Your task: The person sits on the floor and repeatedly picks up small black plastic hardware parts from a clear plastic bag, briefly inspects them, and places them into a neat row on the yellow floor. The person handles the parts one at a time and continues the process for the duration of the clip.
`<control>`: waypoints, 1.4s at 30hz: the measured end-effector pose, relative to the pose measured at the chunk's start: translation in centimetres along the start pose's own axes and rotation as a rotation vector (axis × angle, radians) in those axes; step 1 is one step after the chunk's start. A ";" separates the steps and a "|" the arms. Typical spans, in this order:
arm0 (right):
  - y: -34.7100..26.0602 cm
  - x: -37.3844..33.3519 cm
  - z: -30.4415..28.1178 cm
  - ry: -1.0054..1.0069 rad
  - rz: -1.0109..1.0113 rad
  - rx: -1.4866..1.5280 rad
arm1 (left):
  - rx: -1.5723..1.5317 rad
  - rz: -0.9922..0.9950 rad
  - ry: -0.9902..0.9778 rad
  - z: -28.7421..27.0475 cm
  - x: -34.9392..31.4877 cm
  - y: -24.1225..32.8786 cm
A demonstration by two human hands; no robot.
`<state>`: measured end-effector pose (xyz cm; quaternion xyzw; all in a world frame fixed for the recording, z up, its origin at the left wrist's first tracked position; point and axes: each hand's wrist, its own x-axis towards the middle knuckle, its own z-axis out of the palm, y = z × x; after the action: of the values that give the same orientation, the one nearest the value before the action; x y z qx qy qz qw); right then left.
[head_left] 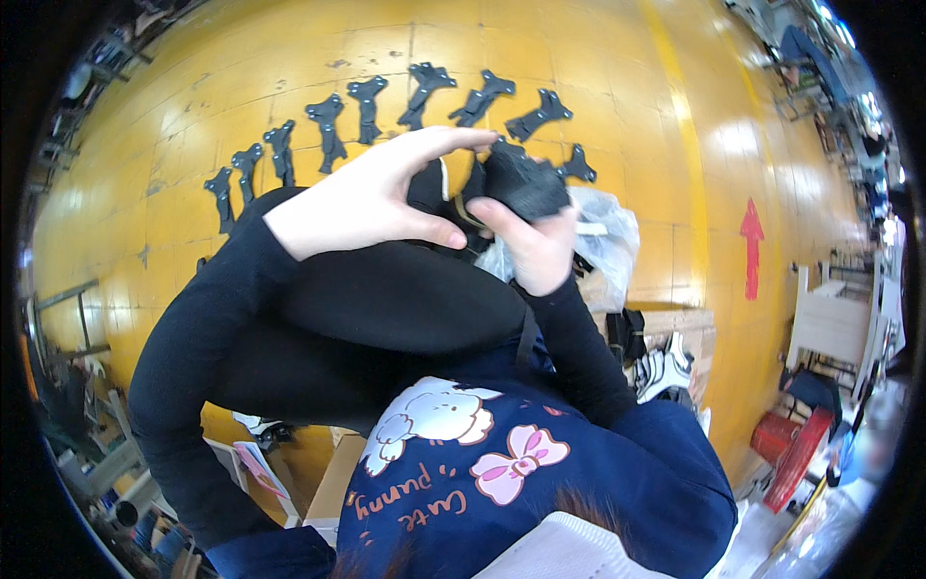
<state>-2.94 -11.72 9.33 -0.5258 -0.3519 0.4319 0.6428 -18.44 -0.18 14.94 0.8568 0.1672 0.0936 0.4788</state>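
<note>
My right hand (540,246) grips a dark black bundle (526,183), blurred by motion, with the thumb across its near side. A thin yellowish band (461,210) shows beside it. My left hand (362,193) is held out to the left of the bundle, thumb and fingers wide apart in a C shape. Its fingertips reach the bundle's upper edge; whether they touch I cannot tell. Beyond the hands, several flat black Y-shaped strap pieces (367,109) lie in an arc on the yellow floor (579,48).
A clear plastic bag (610,236) lies just right of my right hand. Further back on that side are a wooden board (690,333) with black and white items, and a red round-based object (791,454). A red arrow (751,249) marks the floor. An open cardboard box (338,473) stands behind my legs.
</note>
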 end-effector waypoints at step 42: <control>12.5 0.5 -37.3 0.230 0.768 -1.829 | 0.242 -0.416 -0.446 -1.3 -1.9 -1.6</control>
<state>28.76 -24.18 -10.38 -0.9352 -0.2911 0.1198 -0.1622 -20.93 0.90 14.30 0.8543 0.2396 -0.2165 0.4072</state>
